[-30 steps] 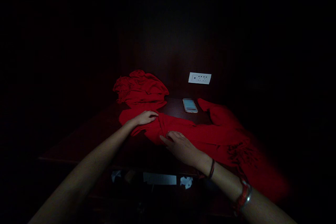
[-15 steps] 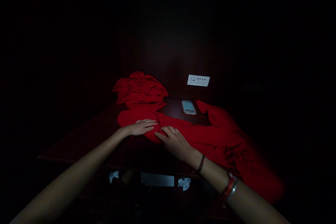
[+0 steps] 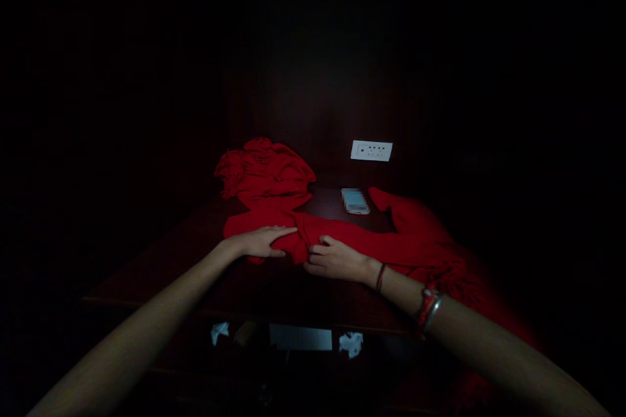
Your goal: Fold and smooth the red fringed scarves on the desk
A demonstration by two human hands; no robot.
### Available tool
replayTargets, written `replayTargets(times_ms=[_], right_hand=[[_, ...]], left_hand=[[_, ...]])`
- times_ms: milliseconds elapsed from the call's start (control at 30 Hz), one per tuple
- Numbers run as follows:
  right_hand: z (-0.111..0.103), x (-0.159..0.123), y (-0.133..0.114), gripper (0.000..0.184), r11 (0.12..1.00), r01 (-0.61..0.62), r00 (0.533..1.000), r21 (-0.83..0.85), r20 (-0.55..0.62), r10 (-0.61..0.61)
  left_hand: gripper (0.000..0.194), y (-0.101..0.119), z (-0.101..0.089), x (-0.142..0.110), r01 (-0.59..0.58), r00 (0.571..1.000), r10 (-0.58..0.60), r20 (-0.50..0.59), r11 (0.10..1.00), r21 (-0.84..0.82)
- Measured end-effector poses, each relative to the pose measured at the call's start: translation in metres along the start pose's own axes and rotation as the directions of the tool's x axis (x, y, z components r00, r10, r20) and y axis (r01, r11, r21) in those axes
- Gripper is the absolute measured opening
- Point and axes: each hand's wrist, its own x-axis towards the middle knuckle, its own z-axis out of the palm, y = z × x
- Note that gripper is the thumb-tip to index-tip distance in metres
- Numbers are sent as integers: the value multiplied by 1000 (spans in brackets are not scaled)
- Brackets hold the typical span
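A red scarf (image 3: 364,241) with a fringe lies stretched across the dark table (image 3: 171,260), its fringed end trailing to the right and over the near side. My left hand (image 3: 259,242) rests flat on its left part, fingers extended, pressing the cloth down. Just right of it, my right hand (image 3: 337,259) has its fingers curled and closed on the scarf's near edge, where the cloth is bunched into a small fold. Behind my left hand sits a heap of red fringed cloth (image 3: 276,166); whether it joins the scarf I cannot tell.
A phone (image 3: 355,200) lies on the table behind the scarf. On the back wall is a white socket plate (image 3: 372,150). Below the table's front edge, crumpled paper (image 3: 351,343) and a pale flat panel (image 3: 300,337) show. Surroundings are very dark.
My right hand has gone from lying loosely on the scarf to curled fingers gripping its near edge, now slightly further right. My left hand stays on the cloth, thumb more spread.
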Motion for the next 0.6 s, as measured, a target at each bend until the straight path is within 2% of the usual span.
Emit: replayTargets(times_ms=[67, 167, 267, 333, 400, 500, 600], right_hand=[[-8, -9, -3, 37, 982, -133, 991, 136, 2, 134], [-23, -17, -5, 42, 895, -267, 953, 357, -38, 300], [-23, -16, -4, 45, 789, -470, 841, 397, -70, 536], [-15, -12, -5, 56, 763, -547, 802, 344, -44, 595], [-4, -7, -7, 59, 790, -552, 818, 266, -9, 575], [5, 0, -9, 44, 848, -514, 854, 129, -14, 520], [4, 4, -3, 31, 916, -401, 914, -4, -60, 400]], left_hand=[[44, -2, 0, -1, -35, 997, 36, -63, 999, 10], [34, -8, -1, 0, -74, 992, 67, -108, 995, -69], [30, -14, -1, 3, -148, 984, 123, -127, 967, -209], [30, -16, 1, 5, -157, 983, 126, -130, 953, -258], [31, -17, 1, 7, -125, 986, 90, -138, 952, -278], [31, -15, -1, 9, -81, 987, 26, -160, 936, -344], [30, -12, -9, 8, -45, 983, -38, -178, 897, -440]])
